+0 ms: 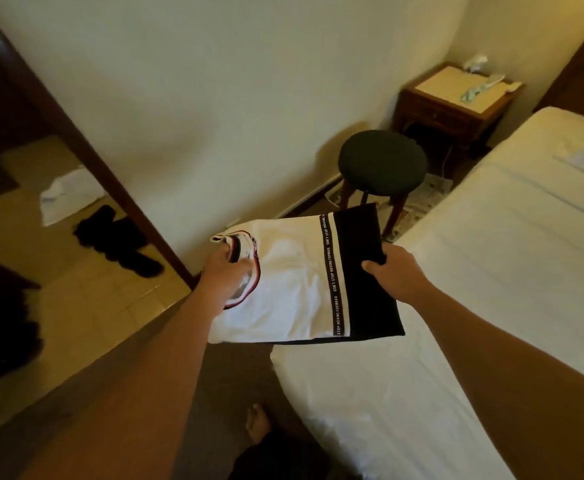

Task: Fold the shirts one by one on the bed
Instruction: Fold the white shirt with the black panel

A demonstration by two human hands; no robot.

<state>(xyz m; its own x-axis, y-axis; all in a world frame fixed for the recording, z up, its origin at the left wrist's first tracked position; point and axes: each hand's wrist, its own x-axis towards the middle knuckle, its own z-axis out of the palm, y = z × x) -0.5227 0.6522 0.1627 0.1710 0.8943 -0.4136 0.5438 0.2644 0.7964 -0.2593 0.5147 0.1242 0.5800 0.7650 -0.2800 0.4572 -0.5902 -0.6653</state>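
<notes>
Bedroom, white bed (491,271) at right — my 2 hands, left hand (226,271) and right hand (392,275), each grip 1 folded shirt (294,282) in mid-air; placing it looks next.

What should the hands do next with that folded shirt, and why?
Probably set it down somewhere: the shirt already looks folded flat, gripped at its collar end by the left hand and at its black end by the right hand, hanging past the bed edge.

Single head view, looking forward and down, close over hands (309,275) beside bed (491,271) corner.
</notes>
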